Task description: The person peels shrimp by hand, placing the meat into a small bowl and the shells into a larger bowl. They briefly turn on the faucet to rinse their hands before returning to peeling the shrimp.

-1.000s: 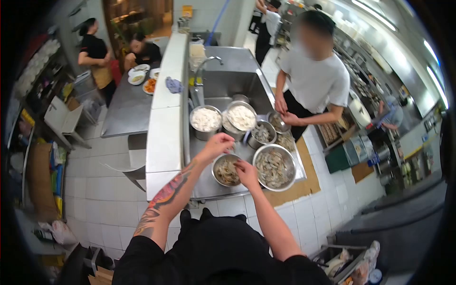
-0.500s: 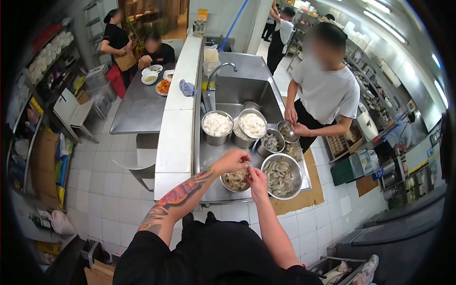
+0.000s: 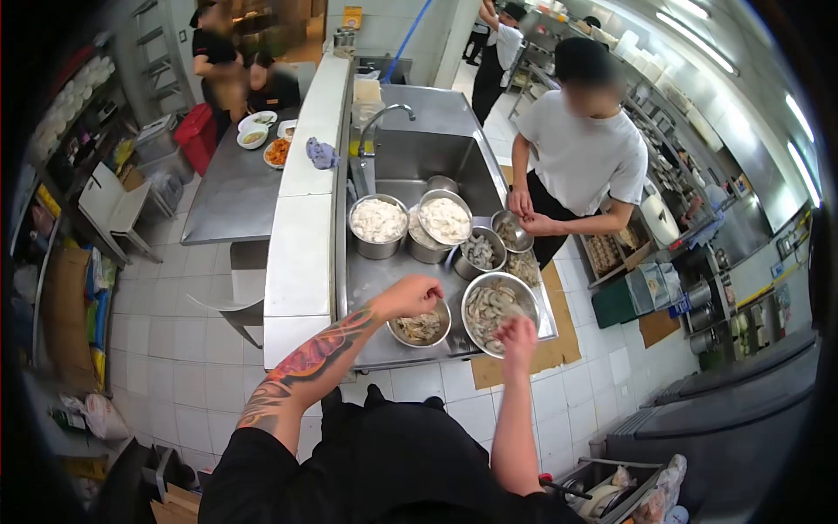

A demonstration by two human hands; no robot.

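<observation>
My left hand (image 3: 410, 295) hangs over a small steel bowl (image 3: 421, 327) of shrimp scraps, with its fingers curled in; whether it holds anything is hidden. My right hand (image 3: 517, 336) reaches over the near rim of a large steel bowl (image 3: 531, 301) full of raw shrimp (image 3: 489, 306), fingertips among them. Both bowls stand on the steel counter (image 3: 371, 284) in front of me.
Two pots of white pieces (image 3: 377, 223) (image 3: 443, 218) and smaller bowls (image 3: 478, 251) stand behind. A co-worker in a white T-shirt (image 3: 580, 157) works over a bowl (image 3: 511, 229) at the right. Sink (image 3: 419, 157) beyond; a table with plates (image 3: 236, 188) and people at left.
My hands were together over the small bowl; the right hand has moved right to the large shrimp bowl. The left hand stays over the small bowl.
</observation>
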